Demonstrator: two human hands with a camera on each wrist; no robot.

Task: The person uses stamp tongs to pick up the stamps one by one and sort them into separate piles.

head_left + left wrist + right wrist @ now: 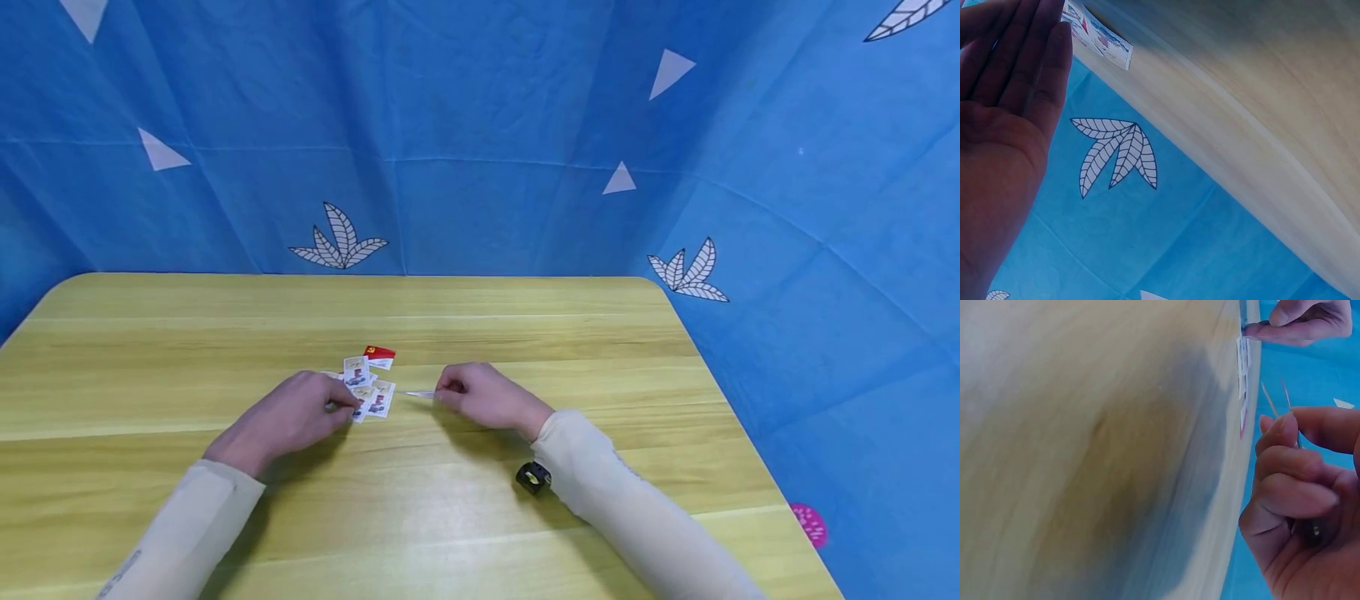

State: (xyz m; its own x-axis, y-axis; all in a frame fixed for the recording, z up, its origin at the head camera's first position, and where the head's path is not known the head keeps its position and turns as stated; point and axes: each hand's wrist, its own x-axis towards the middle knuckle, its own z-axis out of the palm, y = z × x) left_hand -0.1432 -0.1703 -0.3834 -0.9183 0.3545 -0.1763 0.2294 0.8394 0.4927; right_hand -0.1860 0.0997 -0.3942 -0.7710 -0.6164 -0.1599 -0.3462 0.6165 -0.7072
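Observation:
Several small printed stamps [381, 400] lie overlapping in a pile on the wooden table. Fingertips of my left hand [303, 412] touch the near left side of this pile; in the left wrist view its fingers [1057, 75] look fairly straight. My right hand [491, 396] is raised just right of the pile and pinches a pair of tweezers [420, 394] between thumb and forefinger. Two thin, slightly parted prongs of the tweezers point toward the stamps, with nothing visible between them. The other right fingers are curled into the palm.
A red card or stamp [380, 353] with a yellow emblem lies at the pile's far edge. A small black device [533, 477] sits at the right wrist. Beyond the table [525, 325] hangs a blue cloth [495, 217] with leaf and triangle prints.

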